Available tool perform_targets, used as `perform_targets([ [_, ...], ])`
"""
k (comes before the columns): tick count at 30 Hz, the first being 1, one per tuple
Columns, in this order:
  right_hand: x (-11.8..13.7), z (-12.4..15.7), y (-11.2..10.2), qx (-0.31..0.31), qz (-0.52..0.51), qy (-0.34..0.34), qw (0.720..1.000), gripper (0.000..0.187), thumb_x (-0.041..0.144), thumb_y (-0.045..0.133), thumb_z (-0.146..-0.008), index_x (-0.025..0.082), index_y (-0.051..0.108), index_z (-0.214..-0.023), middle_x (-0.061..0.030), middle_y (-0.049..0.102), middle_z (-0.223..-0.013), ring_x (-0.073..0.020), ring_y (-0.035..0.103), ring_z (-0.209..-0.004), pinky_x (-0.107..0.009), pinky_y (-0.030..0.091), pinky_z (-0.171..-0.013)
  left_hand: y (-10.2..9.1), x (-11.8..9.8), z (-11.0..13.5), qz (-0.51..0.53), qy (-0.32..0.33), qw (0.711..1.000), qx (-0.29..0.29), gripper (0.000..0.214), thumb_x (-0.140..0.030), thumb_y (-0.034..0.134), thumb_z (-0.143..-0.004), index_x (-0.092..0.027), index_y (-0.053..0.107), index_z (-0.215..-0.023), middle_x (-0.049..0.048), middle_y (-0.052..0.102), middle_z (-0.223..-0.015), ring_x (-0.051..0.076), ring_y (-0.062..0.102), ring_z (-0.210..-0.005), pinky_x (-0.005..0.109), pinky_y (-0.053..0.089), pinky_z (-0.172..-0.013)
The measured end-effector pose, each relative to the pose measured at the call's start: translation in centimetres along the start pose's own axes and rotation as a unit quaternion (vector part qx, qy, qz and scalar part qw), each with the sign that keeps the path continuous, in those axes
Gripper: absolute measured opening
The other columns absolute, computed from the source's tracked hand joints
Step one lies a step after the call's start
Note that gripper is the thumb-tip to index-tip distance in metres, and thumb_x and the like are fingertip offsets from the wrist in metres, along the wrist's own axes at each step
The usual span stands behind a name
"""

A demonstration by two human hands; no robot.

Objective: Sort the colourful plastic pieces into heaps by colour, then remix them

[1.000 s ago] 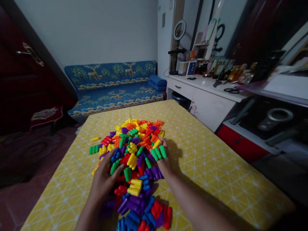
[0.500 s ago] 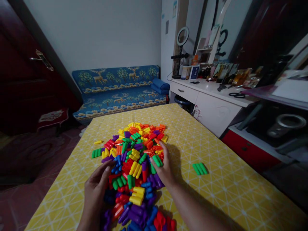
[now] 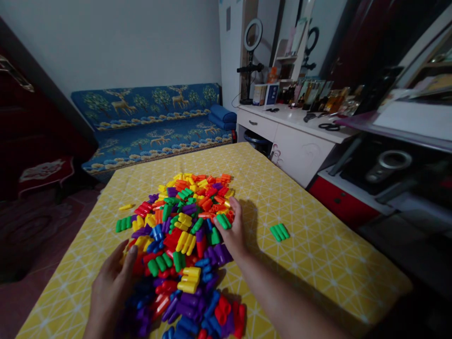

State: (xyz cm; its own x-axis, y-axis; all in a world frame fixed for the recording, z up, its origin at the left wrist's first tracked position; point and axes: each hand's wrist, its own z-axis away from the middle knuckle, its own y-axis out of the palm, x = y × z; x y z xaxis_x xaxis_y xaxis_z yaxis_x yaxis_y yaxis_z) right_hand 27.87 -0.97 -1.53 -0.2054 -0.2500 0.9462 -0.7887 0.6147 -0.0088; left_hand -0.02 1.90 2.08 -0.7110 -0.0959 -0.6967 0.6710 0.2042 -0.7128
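A big heap of small plastic blocks (image 3: 183, 235) in red, yellow, green, blue, purple and orange lies on a table with a yellow patterned cloth (image 3: 310, 254). My right hand (image 3: 231, 230) rests on the heap's right edge, fingers curled round a green block (image 3: 223, 221). My left hand (image 3: 111, 278) is at the heap's left edge, fingers stretched out and holding nothing. One green block (image 3: 279, 231) lies alone on the cloth to the right of the heap. Another green block (image 3: 123, 224) and a single yellow piece (image 3: 126, 206) lie apart at the left.
A blue patterned sofa (image 3: 151, 122) stands behind the table. A white dresser (image 3: 296, 141) with a ring light (image 3: 252, 35), bottles and scissors stands at the right. Dark red cabinets (image 3: 21, 122) are at the left. The table's far and right edges are near.
A green block left my right hand and now lies alone to the right of the heap. My left hand pulled back from the heap toward the left edge. The view shifted slightly.
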Motion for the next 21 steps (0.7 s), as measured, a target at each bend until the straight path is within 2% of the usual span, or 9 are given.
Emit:
perform_targets([
  [2,0.1,-0.2,-0.1,-0.010,-0.020,0.008,1.000,0.071,0.033,0.069,-0.078,0.024,0.035,-0.140,-0.0128,0.044,-0.144,-0.0271,0.044,-0.133,-0.046,0.039,-0.110,0.3,0.0,-0.1,0.005,-0.036,0.999,0.035,0.075,-0.071,0.049,-0.076,-0.020,0.060,-0.130,0.0057,0.071,-0.071,0.028,0.068,-0.061,0.036,0.053,-0.054],
  [6,0.6,-0.1,-0.2,0.001,-0.031,0.002,1.000,0.072,0.035,0.071,-0.078,0.024,0.036,-0.140,-0.0116,0.046,-0.141,-0.0255,0.046,-0.131,-0.044,0.040,-0.110,1.1,0.0,0.0,-0.003,0.017,1.000,0.022,0.074,-0.071,0.047,-0.076,-0.019,0.063,-0.126,0.0106,0.073,-0.104,0.033,0.068,-0.097,0.042,0.055,-0.081],
  [8,0.8,0.0,-0.3,0.017,-0.026,-0.014,0.999,0.073,0.037,0.073,-0.077,0.025,0.037,-0.140,-0.0099,0.047,-0.141,-0.0254,0.046,-0.130,-0.045,0.039,-0.110,1.3,0.2,-0.1,-0.001,0.015,1.000,0.026,0.075,-0.072,0.047,-0.076,-0.019,0.062,-0.128,0.0119,0.071,-0.114,0.034,0.065,-0.106,0.044,0.053,-0.088],
  [10,1.0,0.1,-0.4,0.033,-0.017,-0.035,0.999,0.068,0.040,0.071,-0.080,0.026,0.040,-0.138,-0.0084,0.048,-0.141,-0.0254,0.045,-0.131,-0.045,0.037,-0.111,1.4,0.4,-0.2,0.000,0.005,0.999,0.031,0.077,-0.072,0.047,-0.076,-0.019,0.060,-0.130,0.0125,0.070,-0.115,0.034,0.065,-0.106,0.045,0.052,-0.088],
  [15,1.0,-0.2,-0.7,0.060,0.007,-0.068,0.996,0.034,0.038,0.056,-0.091,0.025,0.056,-0.122,-0.0069,0.054,-0.136,-0.0231,0.047,-0.129,-0.044,0.035,-0.112,1.4,0.5,-0.4,0.010,0.000,0.999,0.037,0.080,-0.072,0.050,-0.072,-0.018,0.060,-0.130,0.0109,0.071,-0.107,0.032,0.068,-0.095,0.042,0.054,-0.081],
  [21,0.4,-0.5,-0.1,0.055,0.048,-0.079,0.994,0.034,0.025,0.062,-0.082,0.024,0.059,-0.116,-0.0063,0.058,-0.126,-0.0228,0.051,-0.123,-0.044,0.039,-0.109,1.5,0.5,-0.4,0.018,0.006,0.999,0.037,0.077,-0.069,0.052,-0.073,-0.017,0.059,-0.129,0.0119,0.070,-0.112,0.033,0.067,-0.100,0.041,0.054,-0.083],
])
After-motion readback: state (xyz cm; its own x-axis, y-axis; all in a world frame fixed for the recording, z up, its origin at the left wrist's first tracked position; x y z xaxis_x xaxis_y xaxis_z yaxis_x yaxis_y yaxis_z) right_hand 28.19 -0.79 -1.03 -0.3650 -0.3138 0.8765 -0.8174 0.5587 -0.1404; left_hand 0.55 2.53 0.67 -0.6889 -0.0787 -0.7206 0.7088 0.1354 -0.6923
